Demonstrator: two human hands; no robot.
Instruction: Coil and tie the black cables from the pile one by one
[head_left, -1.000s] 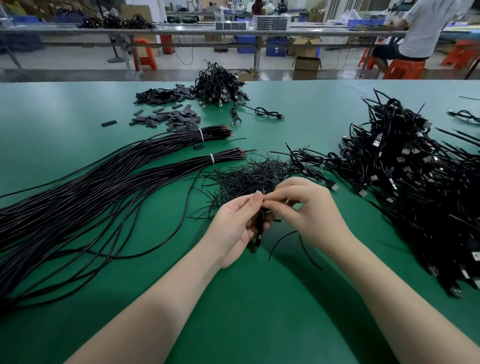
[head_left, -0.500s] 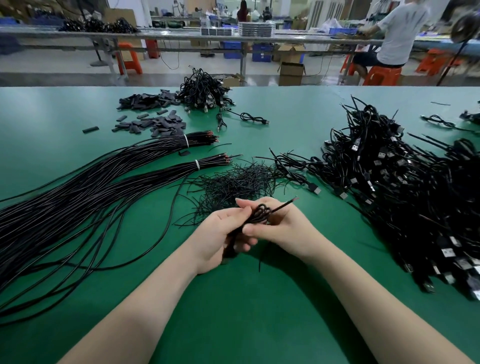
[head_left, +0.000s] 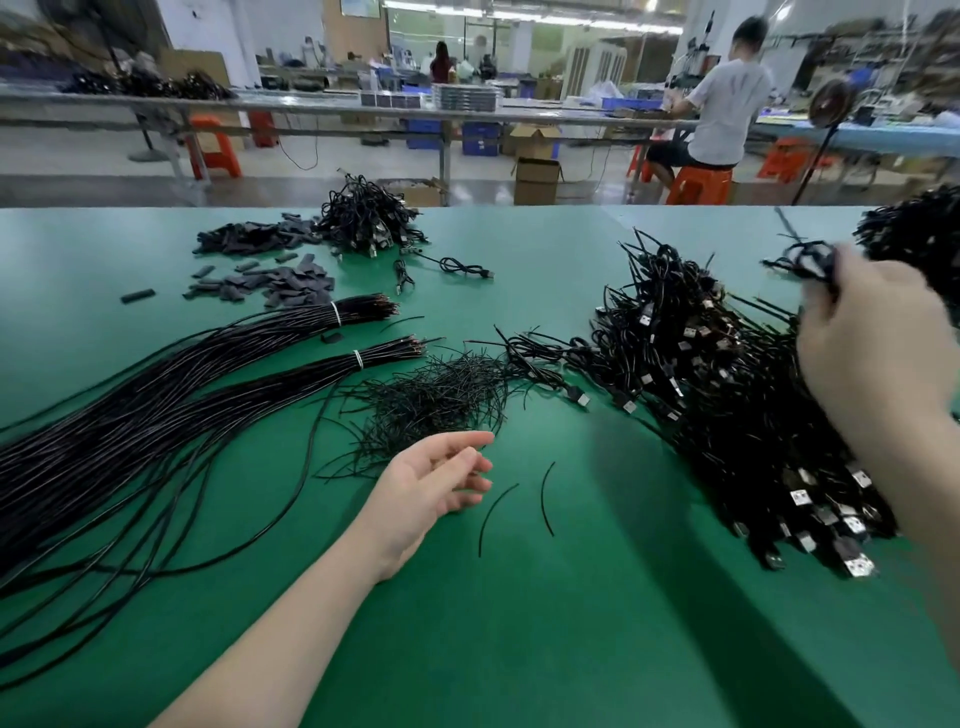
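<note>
My right hand (head_left: 872, 338) is raised at the far right, shut on a small coiled black cable (head_left: 808, 260) that sticks out above its fingers. My left hand (head_left: 436, 480) hovers low over the green table (head_left: 519, 623), empty, fingers apart, just below a heap of thin black twist ties (head_left: 436, 400). A big pile of black USB cables (head_left: 727, 395) lies between the two hands, on the right. Long straight black cables in two banded bundles (head_left: 182, 395) stretch across the left side. Another dark heap of cables (head_left: 914, 239) sits at the far right edge, behind my right hand.
Two loose ties (head_left: 545, 496) lie on the table near my left hand. A heap of coiled cables (head_left: 369, 218) and flat black sleeves (head_left: 280, 283) sit at the back left. Beyond the table edge are benches, orange stools and a seated person (head_left: 722, 114).
Both hands were together at the centre twisting a tie around a coiled cable. Now my right hand has carried the coiled cable up and to the right, and my left hand has let go.
</note>
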